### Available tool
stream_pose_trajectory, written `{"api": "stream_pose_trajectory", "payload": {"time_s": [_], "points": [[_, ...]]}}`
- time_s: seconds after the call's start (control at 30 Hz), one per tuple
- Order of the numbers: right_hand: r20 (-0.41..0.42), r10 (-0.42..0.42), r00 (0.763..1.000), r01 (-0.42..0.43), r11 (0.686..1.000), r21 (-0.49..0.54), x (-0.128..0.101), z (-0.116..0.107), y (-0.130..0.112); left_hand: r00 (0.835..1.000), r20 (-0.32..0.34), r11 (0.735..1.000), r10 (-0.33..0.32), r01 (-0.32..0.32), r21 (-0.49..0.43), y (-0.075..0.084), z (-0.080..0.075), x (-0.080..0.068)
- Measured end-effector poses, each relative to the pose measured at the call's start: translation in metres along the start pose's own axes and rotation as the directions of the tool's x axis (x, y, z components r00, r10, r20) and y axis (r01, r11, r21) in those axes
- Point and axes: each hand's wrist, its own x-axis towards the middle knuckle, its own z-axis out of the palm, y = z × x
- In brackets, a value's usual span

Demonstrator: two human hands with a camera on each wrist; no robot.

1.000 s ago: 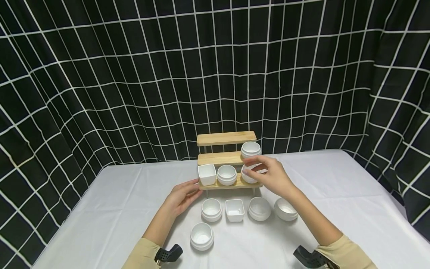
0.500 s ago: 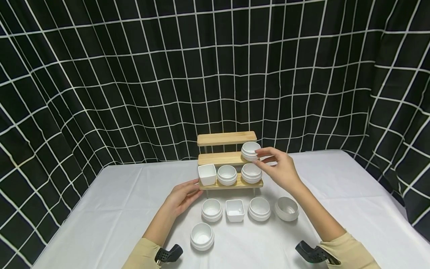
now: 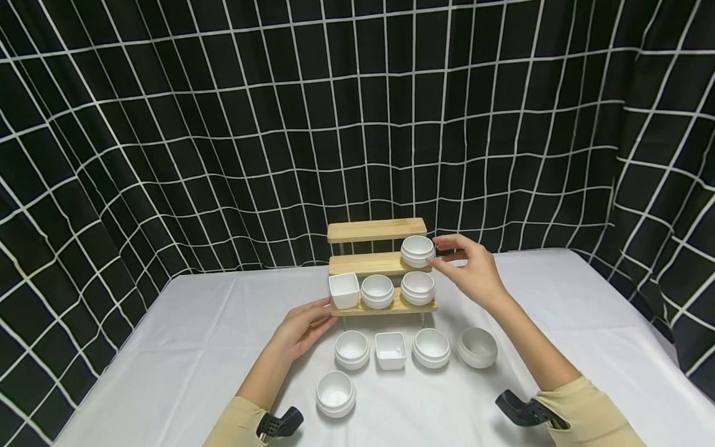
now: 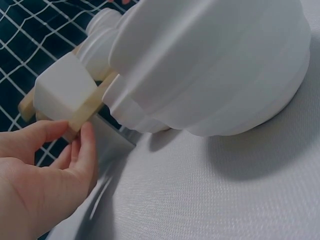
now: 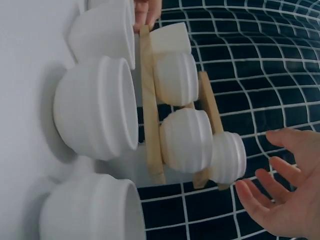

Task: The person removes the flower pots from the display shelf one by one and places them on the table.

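Observation:
A three-tier wooden display stand (image 3: 375,264) holds small white bowls. At its left end my left hand (image 3: 302,326) pinches the lowest board (image 4: 90,106) between thumb and fingers, beside a square white bowl (image 3: 344,290). Two round bowls share that board, a middle one (image 3: 377,292) and a right one (image 3: 418,288). Another round white bowl (image 3: 418,251) sits at the right end of the middle board. My right hand (image 3: 472,267) is just right of this bowl, thumb near its side. In the right wrist view the right fingers (image 5: 287,172) are spread and hold nothing.
Before the stand, a row on the white cloth has a round bowl (image 3: 352,349), a square bowl (image 3: 390,351), another round bowl (image 3: 431,347) and a greyer bowl (image 3: 477,347). One more round bowl (image 3: 336,393) is nearer. A black gridded curtain (image 3: 368,124) hangs behind.
My right hand has moved up and right, from the right bowl on the lowest board to beside the bowl on the middle board. The left hand keeps its place.

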Motion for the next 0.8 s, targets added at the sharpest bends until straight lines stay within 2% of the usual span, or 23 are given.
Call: {"api": "stream_pose_trajectory", "payload": {"time_s": [0.33,0.8], "points": [[0.102,0.052,0.993,-0.044,0.996,-0.079,0.02,-0.005,-0.002,1.0,0.004,1.0,-0.002,0.002,0.008,0.0,-0.001,0.002],[0.251,0.133,0.959,-0.116,0.99,-0.08,0.044,-0.002,0.0,1.0,0.003,1.0,-0.002,0.002,-0.005,-0.001,-0.002,0.003]]}}
